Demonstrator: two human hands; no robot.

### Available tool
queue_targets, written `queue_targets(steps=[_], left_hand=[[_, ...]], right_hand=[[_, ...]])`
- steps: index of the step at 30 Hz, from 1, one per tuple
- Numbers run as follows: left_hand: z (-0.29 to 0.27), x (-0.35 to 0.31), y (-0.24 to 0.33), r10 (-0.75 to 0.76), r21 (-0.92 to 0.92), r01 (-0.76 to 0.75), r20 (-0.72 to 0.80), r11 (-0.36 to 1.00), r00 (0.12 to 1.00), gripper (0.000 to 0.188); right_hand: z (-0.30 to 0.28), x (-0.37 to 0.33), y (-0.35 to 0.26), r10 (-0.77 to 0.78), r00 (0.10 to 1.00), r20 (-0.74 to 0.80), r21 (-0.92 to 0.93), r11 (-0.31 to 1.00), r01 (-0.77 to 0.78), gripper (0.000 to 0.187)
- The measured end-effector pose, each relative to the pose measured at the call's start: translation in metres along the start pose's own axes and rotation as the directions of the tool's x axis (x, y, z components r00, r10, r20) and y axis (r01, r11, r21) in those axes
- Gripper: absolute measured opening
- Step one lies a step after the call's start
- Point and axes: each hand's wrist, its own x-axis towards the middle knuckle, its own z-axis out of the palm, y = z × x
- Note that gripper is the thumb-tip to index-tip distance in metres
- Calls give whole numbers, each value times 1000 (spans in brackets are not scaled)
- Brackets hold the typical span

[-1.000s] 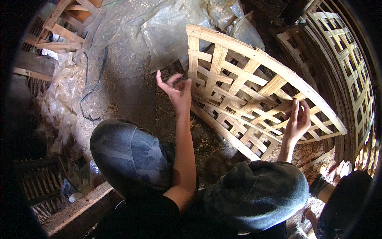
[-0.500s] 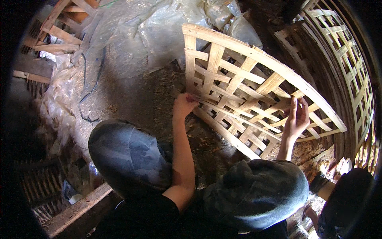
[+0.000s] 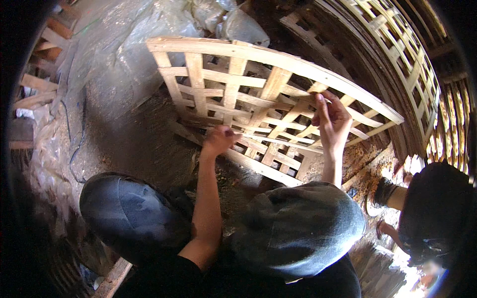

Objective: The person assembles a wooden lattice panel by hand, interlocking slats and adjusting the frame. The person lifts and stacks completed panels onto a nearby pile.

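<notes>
Left hand (image 3: pixel 217 141), fingers nearly closed, pinches the lattice (image 3: pixel 275 83) near mid-frame; right hand (image 3: pixel 335 120), half-curled, grips it right of centre

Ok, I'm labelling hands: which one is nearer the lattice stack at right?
Right. The right hand is left of the lattice stack; the left hand is farther left.

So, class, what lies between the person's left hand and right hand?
In the head view, part of the pale lattice panel lies between the left hand and the right hand: crossing slats with openings among them.
</notes>
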Motion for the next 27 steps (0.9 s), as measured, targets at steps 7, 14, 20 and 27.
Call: queue_targets(steps=[7,14,20,27], left_hand=[[35,6,10,-78,-144,-19,-640,989,764,34],[28,1,19,16,-78,-125,-785,989,620,36],[4,-14,37,121,88,-84,-722,993,681,29],[-52,-41,52,234,206,-130,-637,970,734,31]], right_hand=[[11,11,14,-80,989,-125,-134,989,63,26],[20,-2,-13,9,995,-100,-92,996,-19,23],[11,4,-20,-44,989,-138,-158,987,22,20],[19,13,-39,-199,976,-87,-306,938,164,22]])
